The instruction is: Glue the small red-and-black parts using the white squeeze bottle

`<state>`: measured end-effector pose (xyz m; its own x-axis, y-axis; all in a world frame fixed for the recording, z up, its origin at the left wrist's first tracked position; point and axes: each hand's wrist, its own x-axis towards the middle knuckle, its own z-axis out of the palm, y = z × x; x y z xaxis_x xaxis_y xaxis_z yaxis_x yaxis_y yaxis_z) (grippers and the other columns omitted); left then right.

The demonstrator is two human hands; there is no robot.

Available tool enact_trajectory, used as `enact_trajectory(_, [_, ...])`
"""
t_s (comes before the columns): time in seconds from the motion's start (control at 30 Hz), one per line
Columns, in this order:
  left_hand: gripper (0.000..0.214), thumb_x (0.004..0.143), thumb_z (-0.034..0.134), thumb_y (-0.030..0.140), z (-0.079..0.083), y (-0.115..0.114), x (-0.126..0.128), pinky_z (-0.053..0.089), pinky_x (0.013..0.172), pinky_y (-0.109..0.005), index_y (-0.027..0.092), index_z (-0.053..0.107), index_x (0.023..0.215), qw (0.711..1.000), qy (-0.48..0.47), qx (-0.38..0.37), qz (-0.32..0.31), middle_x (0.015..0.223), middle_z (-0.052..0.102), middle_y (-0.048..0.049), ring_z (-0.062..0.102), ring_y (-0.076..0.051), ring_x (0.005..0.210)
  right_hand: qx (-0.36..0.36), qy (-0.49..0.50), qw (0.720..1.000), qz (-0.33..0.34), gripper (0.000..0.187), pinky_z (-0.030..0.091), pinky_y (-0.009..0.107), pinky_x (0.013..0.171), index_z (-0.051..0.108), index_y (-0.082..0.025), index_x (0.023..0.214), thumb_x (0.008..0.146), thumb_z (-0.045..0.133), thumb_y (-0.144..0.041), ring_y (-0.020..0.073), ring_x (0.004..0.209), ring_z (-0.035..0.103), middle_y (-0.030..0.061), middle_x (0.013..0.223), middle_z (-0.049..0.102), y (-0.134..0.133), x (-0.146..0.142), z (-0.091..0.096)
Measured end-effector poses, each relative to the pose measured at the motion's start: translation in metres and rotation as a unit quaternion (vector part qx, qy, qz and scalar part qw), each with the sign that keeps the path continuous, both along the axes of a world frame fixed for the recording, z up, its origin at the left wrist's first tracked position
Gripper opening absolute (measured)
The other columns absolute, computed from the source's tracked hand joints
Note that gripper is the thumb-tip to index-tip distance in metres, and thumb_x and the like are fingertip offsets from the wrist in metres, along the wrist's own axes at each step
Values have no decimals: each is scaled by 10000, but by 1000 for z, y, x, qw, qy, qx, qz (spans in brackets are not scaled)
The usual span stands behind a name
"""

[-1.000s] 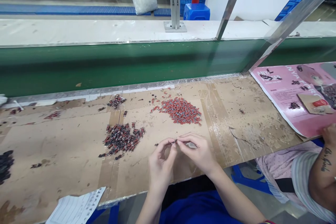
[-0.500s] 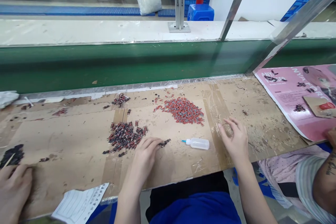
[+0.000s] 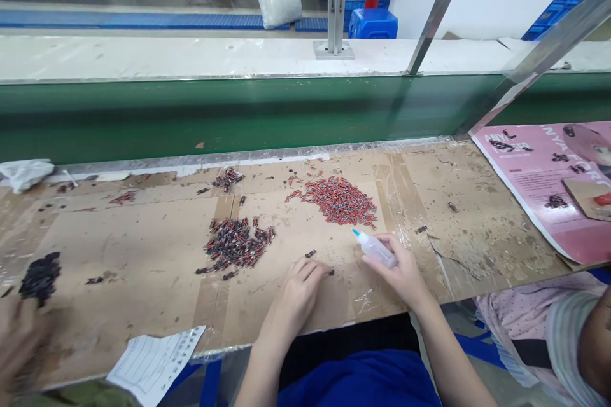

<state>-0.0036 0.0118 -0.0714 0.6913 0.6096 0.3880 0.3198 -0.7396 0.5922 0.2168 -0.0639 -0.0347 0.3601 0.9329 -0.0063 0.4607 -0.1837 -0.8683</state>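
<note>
My right hand (image 3: pixel 401 272) grips a small clear squeeze bottle (image 3: pixel 375 247) with a blue tip that points up and to the left, toward the pile of red parts (image 3: pixel 340 200). My left hand (image 3: pixel 298 291) rests palm down on the cardboard-covered bench (image 3: pixel 143 254), fingers bent, with a small dark part (image 3: pixel 330 272) lying at its fingertips and another (image 3: pixel 310 254) just above. A pile of dark and red parts (image 3: pixel 235 244) lies to the left of that hand.
A green conveyor belt (image 3: pixel 238 114) runs behind the bench. A printed paper slip (image 3: pixel 155 362) hangs over the near edge. Another person's blurred hand (image 3: pixel 19 337) is at the far left by a black pile (image 3: pixel 41 273). A pink poster (image 3: pixel 548 184) and a third person sit at right.
My right hand has picked the squeeze bottle up off the bench. My left hand has slid right, away from the dark pile. The view has shifted a little leftward.
</note>
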Motion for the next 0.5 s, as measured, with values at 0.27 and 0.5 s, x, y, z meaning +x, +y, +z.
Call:
enact_trajectory(0.27, [207, 962, 454, 186, -7, 5, 13, 450, 781, -346, 212, 659, 944, 997, 55, 12, 60, 917, 687, -56, 566, -200, 903, 59, 268, 961, -46, 353, 425, 265, 518, 542, -228, 911, 714, 687, -484, 161, 528, 567, -27, 597, 618, -2, -7, -2])
enact_trajectory(0.5, [168, 944, 508, 239, -7, 7, 11, 388, 803, -367, 227, 668, 991, 995, 55, 26, 84, 974, 716, -64, 574, -221, 966, 83, 330, 929, -146, 317, 478, 283, 535, 685, -183, 791, 611, 757, -434, 180, 580, 619, 46, 709, 710, 7, -23, -7])
